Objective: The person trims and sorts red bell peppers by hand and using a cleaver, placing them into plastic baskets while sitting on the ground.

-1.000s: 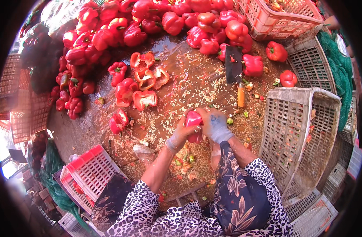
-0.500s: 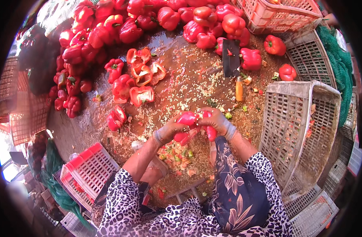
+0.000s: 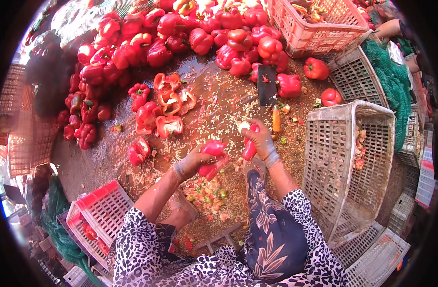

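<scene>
My left hand (image 3: 194,161) is closed around a piece of red bell pepper (image 3: 214,148), held low over the ground. Apart from it, to the right, my right hand (image 3: 263,139) grips another red bell pepper piece (image 3: 250,143). A pale core end shows at that hand's fingertips. Beyond my hands lie several opened pepper halves (image 3: 169,125), pale insides showing. A cleaver with a dark blade (image 3: 266,86) and an orange handle (image 3: 276,118) rests on the ground past my right hand, a red scrap on its blade.
Whole red peppers (image 3: 156,51) are heaped along the far side and far left. A grimy white crate (image 3: 329,158) lies tipped at my right; an orange crate (image 3: 319,36) stands far right. A red-and-white crate (image 3: 104,201) with pepper pieces is at my left. Seeds and cores (image 3: 214,196) litter the ground.
My hands were together on the pepper; now they are apart, each with a piece of it. The whole view has shifted a little.
</scene>
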Motion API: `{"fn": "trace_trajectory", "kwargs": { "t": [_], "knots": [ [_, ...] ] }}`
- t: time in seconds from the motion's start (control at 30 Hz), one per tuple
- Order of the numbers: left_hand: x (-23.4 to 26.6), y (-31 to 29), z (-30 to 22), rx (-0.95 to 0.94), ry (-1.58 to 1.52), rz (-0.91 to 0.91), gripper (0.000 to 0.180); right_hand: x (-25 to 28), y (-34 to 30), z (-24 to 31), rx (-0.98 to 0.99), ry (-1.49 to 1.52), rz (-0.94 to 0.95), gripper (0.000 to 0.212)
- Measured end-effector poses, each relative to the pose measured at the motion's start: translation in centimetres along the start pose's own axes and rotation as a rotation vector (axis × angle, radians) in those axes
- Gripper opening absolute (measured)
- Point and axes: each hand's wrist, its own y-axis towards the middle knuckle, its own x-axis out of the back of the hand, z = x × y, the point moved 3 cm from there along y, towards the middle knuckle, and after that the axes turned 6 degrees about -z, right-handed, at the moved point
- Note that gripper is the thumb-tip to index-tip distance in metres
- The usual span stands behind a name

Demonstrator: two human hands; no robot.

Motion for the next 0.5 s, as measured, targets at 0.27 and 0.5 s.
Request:
{"fn": "trace_trajectory", "kwargs": {
  "t": [0.27, 0.5],
  "knots": [
    [2.5, -15.9, -15.6, -0.297, 0.15, -0.267, 0.059, 8.5, -13.1, 15.6, 0.568, 0.856, -0.287, 0.047],
    [11.6, -33.3, -10.0, -0.77, 0.2, -0.766, 0.064, 8.2, -14.7, 12.9, 0.277, 1.027, -0.193, 0.033]
  ]
}}
